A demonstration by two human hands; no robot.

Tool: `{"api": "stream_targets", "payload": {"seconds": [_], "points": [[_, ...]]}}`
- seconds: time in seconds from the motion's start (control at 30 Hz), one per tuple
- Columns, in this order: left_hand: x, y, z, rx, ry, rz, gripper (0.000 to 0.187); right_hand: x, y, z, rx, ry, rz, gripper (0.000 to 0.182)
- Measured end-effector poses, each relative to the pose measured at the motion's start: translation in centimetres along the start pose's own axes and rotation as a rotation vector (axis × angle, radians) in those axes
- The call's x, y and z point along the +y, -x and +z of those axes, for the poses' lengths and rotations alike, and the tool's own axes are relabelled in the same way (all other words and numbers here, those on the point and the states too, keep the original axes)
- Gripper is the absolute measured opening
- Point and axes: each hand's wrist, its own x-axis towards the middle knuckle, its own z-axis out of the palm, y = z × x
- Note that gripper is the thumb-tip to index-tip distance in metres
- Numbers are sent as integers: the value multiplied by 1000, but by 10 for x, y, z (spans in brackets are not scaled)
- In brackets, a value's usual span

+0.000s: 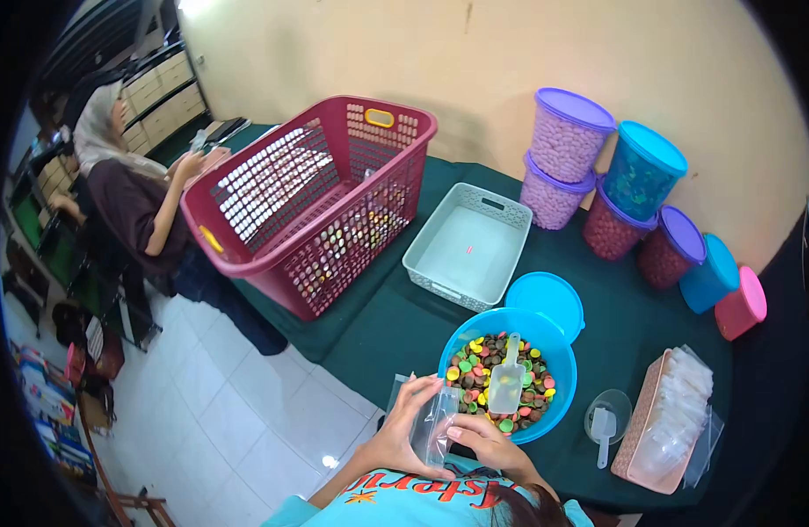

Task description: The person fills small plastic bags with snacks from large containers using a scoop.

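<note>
A clear plastic bag (pixel 432 429) is held upright close in front of my body. My left hand (pixel 397 442) grips it along its left side, fingers at the top edge and thumb low. On its right side, my right hand (pixel 494 448) pinches the bag's edge between thumb and fingers. Just beyond my hands stands a round blue tub (pixel 566 386) of colourful button-shaped candies (pixel 475 358), brown, yellow, green and pink. A translucent scoop (pixel 507 388) lies on the candies, handle pointing away from me. Behind the tub rests a blue lid (pixel 552 300).
A pale grey tray (pixel 471 241) and a large maroon basket (pixel 272 277) stand farther back. Lidded tubs (pixel 569 132) line the wall. At right are a small bowl with a white scoop (pixel 603 430) and a pink basket (pixel 634 439) of plastic bags. A person (pixel 127 198) stands at left.
</note>
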Motion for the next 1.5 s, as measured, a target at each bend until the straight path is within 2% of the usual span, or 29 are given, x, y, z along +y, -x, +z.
{"api": "stream_targets", "payload": {"seconds": [0.1,0.17,0.23,0.3,0.43,0.47,0.5,0.57,0.63,0.7,0.77,0.8,0.9,0.93,1.0,1.03,1.2,1.3,1.37,1.43,1.5], "points": [[-17,-15,-14,-66,88,21,116,6,-11,3,49,-144,-14,27],[-30,-29,-19,-99,132,63,115,9,-17,7,122,-78,-39,27],[-36,-41,-25,-138,177,90,113,10,-24,17,378,-86,11,26],[-38,-53,-30,-279,-34,199,111,7,-25,18,430,-98,-4,22],[-52,-66,-41,-515,93,302,115,7,-34,29,534,38,7,20],[-56,-69,-50,-513,65,325,116,5,-37,32,579,130,37,19],[-63,-72,-59,-530,76,330,116,8,-41,34,622,99,-30,20],[-81,-80,-73,-272,304,270,107,3,-45,38,652,26,-139,19],[-100,-81,-82,-142,326,7,94,-3,-48,45,694,-5,-129,20],[-120,-82,-88,-215,363,-251,66,-3,-50,52,632,51,-169,21],[-142,-82,-91,-435,692,-537,52,-4,-54,59,628,59,-164,20],[-140,-83,-90,-438,752,-542,35,-4,-57,64,647,107,-136,20],[-153,-82,-96,-476,686,-532,27,1,-61,77,790,140,-75,18],[-145,-84,-97,-304,671,-490,27,9,-59,77,973,196,-56,17],[-142,-86,-102,-290,555,-392,25,11,-60,80,1274,287,44,16],[-141,-85,-99,-265,544,-316,24,12,-56,81,1291,243,67,16],[-132,-93,-104,-409,533,-277,23,12,-48,94,1387,216,-49,15],[-140,-93,-109,-449,493,-234,18,8,-47,102,1355,219,-34,14],[-137,-96,-110,-473,439,-187,17,10,-47,103,1421,256,-30,14],[-112,-100,-107,94,-82,309,39,15,-46,103,1485,285,-28,14],[-84,-96,-104,-219,240,494,74,19,-45,103,1496,386,16,14]]}}
